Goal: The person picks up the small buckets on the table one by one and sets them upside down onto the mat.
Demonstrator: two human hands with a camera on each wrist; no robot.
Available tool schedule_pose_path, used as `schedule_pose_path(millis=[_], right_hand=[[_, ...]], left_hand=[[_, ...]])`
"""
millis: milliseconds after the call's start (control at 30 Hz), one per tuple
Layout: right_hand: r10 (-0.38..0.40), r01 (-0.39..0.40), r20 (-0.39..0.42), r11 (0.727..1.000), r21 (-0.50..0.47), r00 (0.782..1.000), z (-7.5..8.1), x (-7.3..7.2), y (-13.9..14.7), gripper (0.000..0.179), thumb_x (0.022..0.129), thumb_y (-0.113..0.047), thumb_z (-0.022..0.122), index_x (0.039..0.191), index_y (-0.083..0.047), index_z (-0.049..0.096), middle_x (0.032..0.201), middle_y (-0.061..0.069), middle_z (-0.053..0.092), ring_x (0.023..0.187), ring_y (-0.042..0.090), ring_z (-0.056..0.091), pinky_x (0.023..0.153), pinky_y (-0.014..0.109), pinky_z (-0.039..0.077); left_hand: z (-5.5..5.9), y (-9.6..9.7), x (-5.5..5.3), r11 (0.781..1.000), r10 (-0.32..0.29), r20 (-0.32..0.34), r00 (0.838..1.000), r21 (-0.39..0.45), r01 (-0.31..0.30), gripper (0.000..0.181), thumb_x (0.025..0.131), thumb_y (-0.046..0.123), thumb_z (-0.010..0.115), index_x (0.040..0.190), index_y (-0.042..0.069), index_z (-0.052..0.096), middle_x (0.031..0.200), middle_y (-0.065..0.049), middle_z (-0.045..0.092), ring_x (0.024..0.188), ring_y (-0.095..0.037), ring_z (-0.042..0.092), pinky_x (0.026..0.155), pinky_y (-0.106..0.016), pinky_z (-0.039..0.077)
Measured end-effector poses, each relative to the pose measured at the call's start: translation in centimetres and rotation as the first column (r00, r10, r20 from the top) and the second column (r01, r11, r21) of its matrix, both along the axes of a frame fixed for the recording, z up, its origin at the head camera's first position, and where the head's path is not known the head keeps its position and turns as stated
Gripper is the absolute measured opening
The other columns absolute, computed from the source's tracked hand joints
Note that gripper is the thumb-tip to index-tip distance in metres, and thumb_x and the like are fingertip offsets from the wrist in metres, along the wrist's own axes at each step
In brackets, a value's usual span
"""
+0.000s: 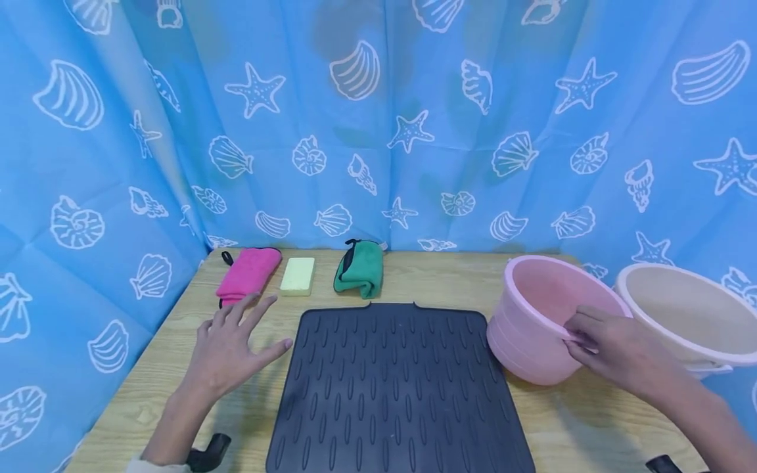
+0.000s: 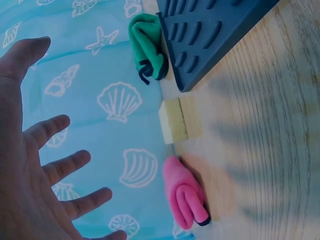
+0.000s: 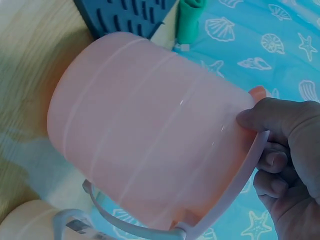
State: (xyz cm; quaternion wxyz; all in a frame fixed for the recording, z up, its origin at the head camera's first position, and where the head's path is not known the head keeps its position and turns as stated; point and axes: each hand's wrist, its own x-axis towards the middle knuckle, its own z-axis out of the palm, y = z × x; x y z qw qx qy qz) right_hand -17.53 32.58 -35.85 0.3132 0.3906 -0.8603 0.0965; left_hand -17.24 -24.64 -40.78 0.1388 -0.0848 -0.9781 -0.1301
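Observation:
With thumb and fingers, my right hand (image 1: 612,345) pinches the near rim of a pink bucket (image 1: 532,335). In the right wrist view the bucket (image 3: 140,130) looks tilted, with its handle (image 3: 135,227) hanging at the side. My left hand (image 1: 230,351) hovers with spread fingers over the table's left side, holding nothing. Beyond it lie a folded pink cloth (image 1: 251,272) and a pale yellow sponge (image 1: 298,276). A folded green cloth (image 1: 361,266) sits at the back middle. The dark ribbed mat (image 1: 399,387) lies between both hands.
A white bucket (image 1: 656,322) stands to the right, close beside the pink one. The wooden table (image 1: 449,279) meets a blue curtain (image 1: 378,131) with shell prints at its back and left. Dark camera mounts (image 1: 208,453) show at the wrists.

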Motion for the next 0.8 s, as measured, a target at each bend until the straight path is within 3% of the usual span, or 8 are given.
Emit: schedule_pose_path(millis=[233, 500, 800], right_hand=[[-0.045, 0.046, 0.009, 0.998, -0.049, 0.999, 1.9, 1.2, -0.6, 0.054, 0.101, -0.059, 0.036, 0.079, -0.019, 0.064, 0.071, -0.019, 0.042, 0.062, -0.003, 0.037, 0.051, 0.013, 0.031], [-0.041, 0.043, 0.027, 0.994, -0.104, 0.999, 3.0, 1.6, -1.7, 0.054, 0.099, -0.059, 0.040, 0.081, -0.017, 0.069, 0.071, -0.017, 0.046, 0.061, -0.003, 0.040, 0.050, 0.011, 0.032], [-0.024, 0.019, -0.026, 0.984, -0.175, 0.999, 3.9, 2.0, -3.4, 0.048, 0.100, -0.055, 0.047, 0.081, -0.017, 0.069, 0.071, -0.017, 0.045, 0.060, -0.004, 0.037, 0.051, 0.009, 0.030]], left_hand=[[-0.3, 0.1, 0.1, 1.000, -0.008, -0.006, 1.000, 0.005, 0.008, 0.085, 0.085, 0.075, 0.056, 0.155, 0.030, 0.038, 0.155, -0.013, 0.036, 0.134, -0.053, 0.034, 0.097, -0.076, 0.025], [-0.3, 0.2, 0.1, 1.000, -0.024, -0.032, 0.999, 0.019, 0.025, 0.083, 0.085, 0.073, 0.058, 0.154, 0.031, 0.039, 0.155, -0.012, 0.037, 0.133, -0.052, 0.036, 0.096, -0.076, 0.026], [-0.3, 0.8, 0.0, 0.998, -0.050, -0.034, 0.998, 0.032, 0.051, 0.083, 0.085, 0.071, 0.062, 0.154, 0.030, 0.039, 0.154, -0.011, 0.038, 0.134, -0.050, 0.035, 0.096, -0.075, 0.027]])
